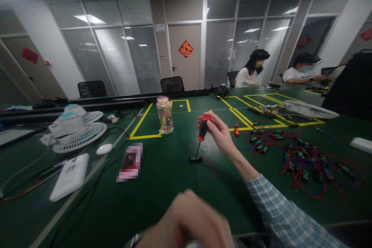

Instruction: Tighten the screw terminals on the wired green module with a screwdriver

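Note:
My right hand (219, 130) is closed around the red and black handle of a screwdriver (202, 128). The screwdriver's shaft points down, and its tip meets a small green circuit board (195, 159) lying on the table. One blue wire leaves the board to the left and a red one to the right. Close to the camera, at the bottom, is my left hand (188, 221), blurred, with its fingers curled in. Whatever it holds, if anything, is hidden. A second, orange and black screwdriver (236, 129) lies to the right of my right hand.
Right of my arm lies a tangled heap of wired circuit boards (303, 159). A clear bottle with a pink lid (165, 115) stands ahead. White fans (81, 135), a white case (69, 176) and a pixelated pink object (130, 161) are left. Two people sit across the table.

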Demonstrator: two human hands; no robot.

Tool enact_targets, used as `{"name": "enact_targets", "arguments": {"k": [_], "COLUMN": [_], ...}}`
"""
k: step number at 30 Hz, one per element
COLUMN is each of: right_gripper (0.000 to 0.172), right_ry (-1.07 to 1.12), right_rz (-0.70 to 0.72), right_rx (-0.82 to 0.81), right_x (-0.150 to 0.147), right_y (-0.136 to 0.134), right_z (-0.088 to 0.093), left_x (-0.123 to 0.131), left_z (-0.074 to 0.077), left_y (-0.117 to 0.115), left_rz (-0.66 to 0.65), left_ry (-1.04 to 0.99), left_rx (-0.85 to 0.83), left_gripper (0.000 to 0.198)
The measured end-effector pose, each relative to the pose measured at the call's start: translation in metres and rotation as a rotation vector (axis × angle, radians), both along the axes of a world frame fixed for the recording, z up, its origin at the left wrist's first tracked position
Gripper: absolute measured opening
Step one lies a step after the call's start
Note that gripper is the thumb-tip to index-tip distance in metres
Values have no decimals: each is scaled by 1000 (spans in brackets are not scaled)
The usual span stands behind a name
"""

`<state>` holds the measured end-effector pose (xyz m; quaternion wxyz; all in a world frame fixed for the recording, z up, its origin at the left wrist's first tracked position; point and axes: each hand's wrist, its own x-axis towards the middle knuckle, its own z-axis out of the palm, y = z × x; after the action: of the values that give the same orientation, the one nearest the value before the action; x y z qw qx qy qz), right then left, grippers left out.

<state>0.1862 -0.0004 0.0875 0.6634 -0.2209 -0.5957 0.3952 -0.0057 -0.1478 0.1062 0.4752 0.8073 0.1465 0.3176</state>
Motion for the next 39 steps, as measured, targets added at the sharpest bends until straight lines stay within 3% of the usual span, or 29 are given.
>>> {"name": "enact_targets", "arguments": {"k": [1, 3, 4, 7, 9, 11, 14, 17, 21, 32, 39], "right_gripper": [30, 30, 30, 26, 21, 18, 20, 29, 24, 27, 26], "right_ry": [5, 10, 8, -29, -36, -25, -6, 0, 72, 45, 90], "right_rz": [-3, -26, -49, -155, -207, -200, -111, -11, 43, 18, 81], "right_rx": [-2, 3, 7, 23, 29, 22, -19, -59, -76, -95, -107], "right_x": [0, 0, 0, 1, 2, 3, 3, 2, 1, 4, 2], "right_y": [0, 0, 1, 3, 4, 4, -1, -7, -7, -5, -5], "right_z": [0, 0, 0, -1, -3, -4, -2, 4, 7, 8, 8], "left_x": [7, 16, 17, 11, 4, 0, -2, -2, -1, 0, 1], "left_z": [-1, -11, -20, -57, -81, -97, -106, -105, -105, -105, -107], "left_y": [22, 67, 88, 134, 150, 156, 156, 156, 157, 156, 157], "left_rz": [64, 442, 534, 596, 568, 539, 526, 510, 526, 530, 534], "left_ry": [-14, 21, 93, 299, 385, 432, 418, 385, 367, 347, 340], "left_rx": [16, 178, 263, 390, 391, 354, 323, 277, 247, 234, 246], "left_gripper": [23, 29, 26, 35, 47, 36, 16, 14, 15, 15, 12]}}
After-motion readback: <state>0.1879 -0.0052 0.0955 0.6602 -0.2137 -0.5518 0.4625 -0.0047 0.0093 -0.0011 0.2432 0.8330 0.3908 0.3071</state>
